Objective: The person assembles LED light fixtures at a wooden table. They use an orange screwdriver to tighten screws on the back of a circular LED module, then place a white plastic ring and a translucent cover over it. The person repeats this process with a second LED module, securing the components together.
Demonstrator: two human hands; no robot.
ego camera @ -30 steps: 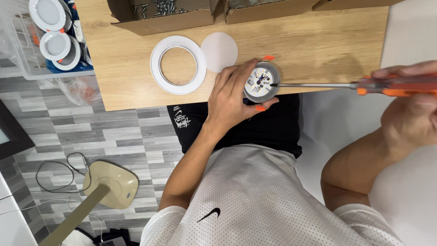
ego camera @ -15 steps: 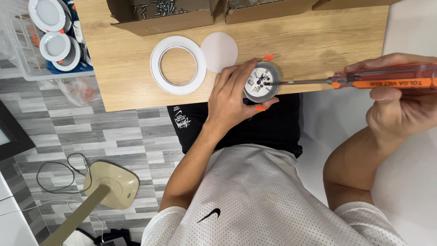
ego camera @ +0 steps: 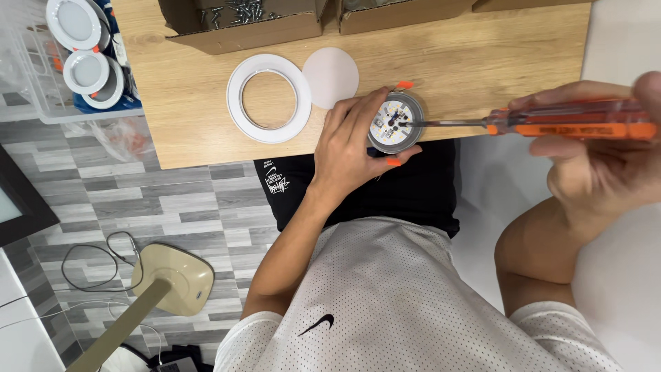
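At the near edge of the surface: the round lamp body (ego camera: 395, 122) sits face up, its white board of yellow chips showing, so the screws can be reached from above.
Left grip: the left hand (ego camera: 351, 141) is closed round the lamp body from its nine o'clock side, fingers curled over the rim, apparently to stop it turning.
Right grip: the right hand (ego camera: 599, 151) is wrapped tight on the orange-handled screwdriver (ego camera: 551, 124), coming in from three o'clock, shaft nearly level, tip on the board.
Set aside at ten o'clock: white ring (ego camera: 269, 98) and frosted disc (ego camera: 331, 77), lying flat just beside each other.
Far edge, twelve o'clock: cardboard box of screws (ego camera: 241, 21), within reach.
Wooden surface (ego camera: 482, 62): bears all of it.
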